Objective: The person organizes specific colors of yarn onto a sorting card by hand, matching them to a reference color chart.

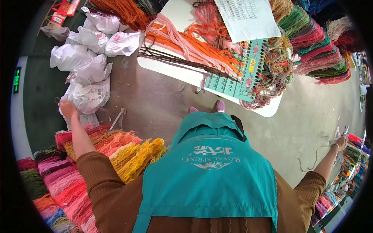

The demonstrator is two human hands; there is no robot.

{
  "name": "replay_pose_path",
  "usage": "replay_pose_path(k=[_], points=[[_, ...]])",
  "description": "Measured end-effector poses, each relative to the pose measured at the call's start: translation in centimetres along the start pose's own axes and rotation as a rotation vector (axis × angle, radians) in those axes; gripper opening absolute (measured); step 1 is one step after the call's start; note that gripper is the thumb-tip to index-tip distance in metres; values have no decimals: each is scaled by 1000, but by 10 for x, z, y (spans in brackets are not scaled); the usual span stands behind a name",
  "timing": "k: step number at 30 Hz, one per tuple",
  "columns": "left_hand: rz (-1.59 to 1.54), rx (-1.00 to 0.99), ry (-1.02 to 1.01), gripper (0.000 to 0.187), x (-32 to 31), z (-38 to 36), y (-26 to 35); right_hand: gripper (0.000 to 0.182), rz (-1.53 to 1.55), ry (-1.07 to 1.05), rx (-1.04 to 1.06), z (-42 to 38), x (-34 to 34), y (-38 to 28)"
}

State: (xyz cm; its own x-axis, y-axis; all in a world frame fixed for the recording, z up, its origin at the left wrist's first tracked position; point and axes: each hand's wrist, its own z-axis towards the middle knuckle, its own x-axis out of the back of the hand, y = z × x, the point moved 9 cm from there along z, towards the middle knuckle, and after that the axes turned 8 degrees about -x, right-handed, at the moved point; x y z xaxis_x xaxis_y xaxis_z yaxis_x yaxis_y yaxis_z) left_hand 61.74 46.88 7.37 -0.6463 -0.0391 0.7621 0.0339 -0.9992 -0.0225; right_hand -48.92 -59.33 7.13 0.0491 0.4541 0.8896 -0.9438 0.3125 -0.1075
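Observation:
My left hand [69, 109] is out to the left, its fingers curled closed beside the stacked white plastic bags [90, 93]. A small thin dark loop shows at its fingertips, too small to name. Far to the right, my right hand [341, 142] is closed near a rack hung with colored thread. A small shiny metal thing [346, 131] sticks up from its fingers; its kind is not clear. Below my left forearm hang bundles of red, orange and yellow thread [136, 155].
Ahead stands a white table [171, 72] with orange, pink and dark brown thread, green punched cards [227, 86] and a printed sheet [248, 19]. More thread skeins [318, 50] hang at its right. Grey floor [155, 101] lies between the table and me.

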Motion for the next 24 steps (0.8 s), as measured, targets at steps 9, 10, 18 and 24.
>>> replay_pose_path(k=[9,10,18,24], points=[[-1782,717,-1240,9,-20,-180,289,33,898,-790,456,-277,70,-324],[-1848,721,-1440,12,-2,-219,335,35,943,-872,628,-333,83,-361],[-1866,211,-1893,15,173,-371,509,25,1117,-1981,676,-619,164,-466],[-1749,122,-1495,18,164,-367,513,17,1213,-1582,762,-620,150,-471]])
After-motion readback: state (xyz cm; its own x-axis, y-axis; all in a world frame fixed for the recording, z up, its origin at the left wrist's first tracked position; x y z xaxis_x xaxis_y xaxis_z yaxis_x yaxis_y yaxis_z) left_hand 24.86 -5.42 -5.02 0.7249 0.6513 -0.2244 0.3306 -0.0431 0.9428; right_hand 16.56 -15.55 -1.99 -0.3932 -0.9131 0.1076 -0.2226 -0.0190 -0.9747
